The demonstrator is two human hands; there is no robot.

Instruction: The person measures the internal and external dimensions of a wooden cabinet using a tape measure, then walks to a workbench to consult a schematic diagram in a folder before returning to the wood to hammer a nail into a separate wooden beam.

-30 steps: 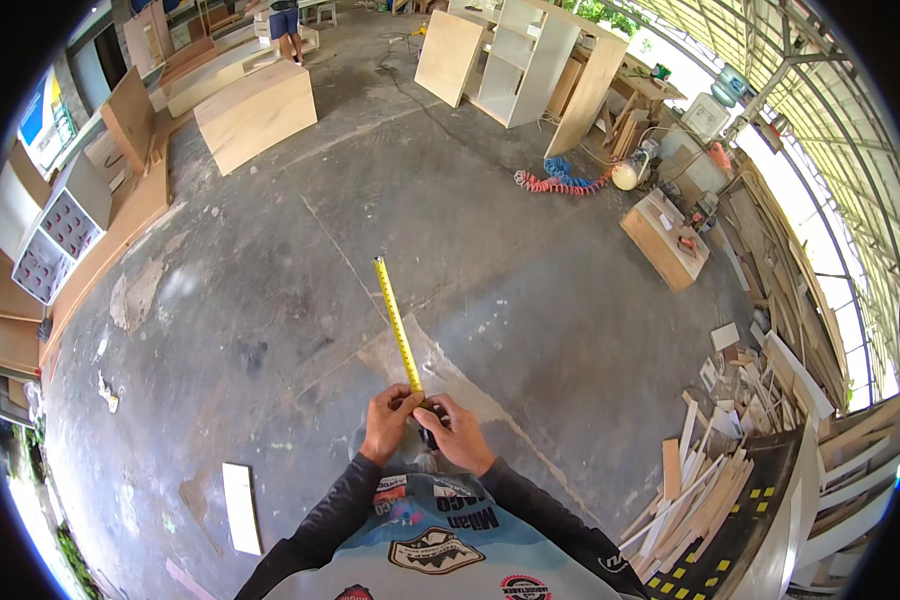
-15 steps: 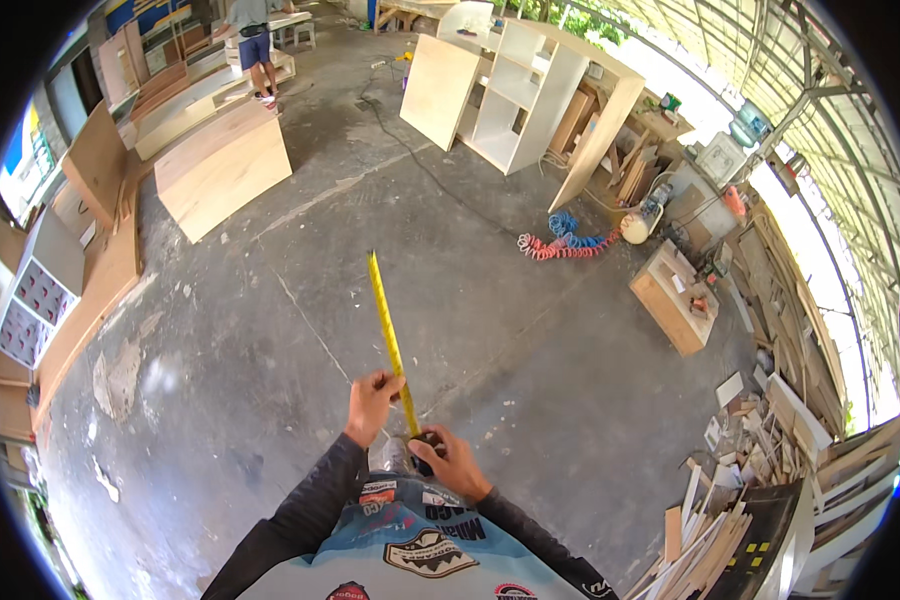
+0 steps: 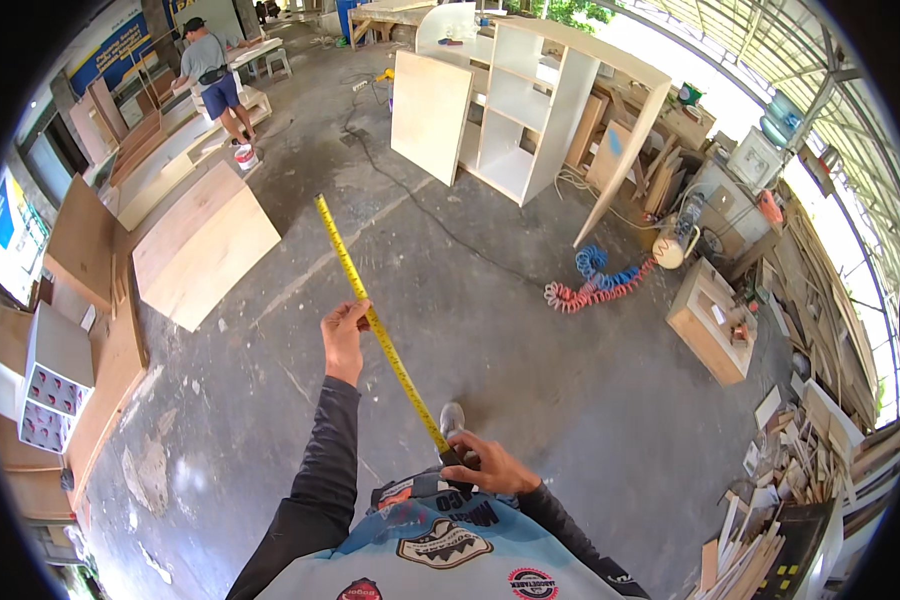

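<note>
A yellow tape measure [image 3: 394, 363] is drawn out in front of me, its blade slanting up and to the left over the floor. My left hand [image 3: 344, 340] pinches the blade partway along, and the free end sticks out beyond the fingers. Close to my body, my right hand [image 3: 492, 466] is closed round the dark case, which the fingers mostly cover. Below the blade, near the right hand, the tip of a shoe [image 3: 452, 416] shows.
A plywood panel [image 3: 207, 246] is ahead on the left. Beyond stands a white shelf cabinet [image 3: 518, 100] with a loose board. Coiled air hoses [image 3: 600, 290] lie beside a compressor [image 3: 670, 250]. Wood scraps [image 3: 790, 470] are heaped at right. A person [image 3: 210, 80] works at far left.
More blade is out of the case. My left hand has moved forward and left with it, away from the right hand. My view has shifted, and a shoe tip now shows.
</note>
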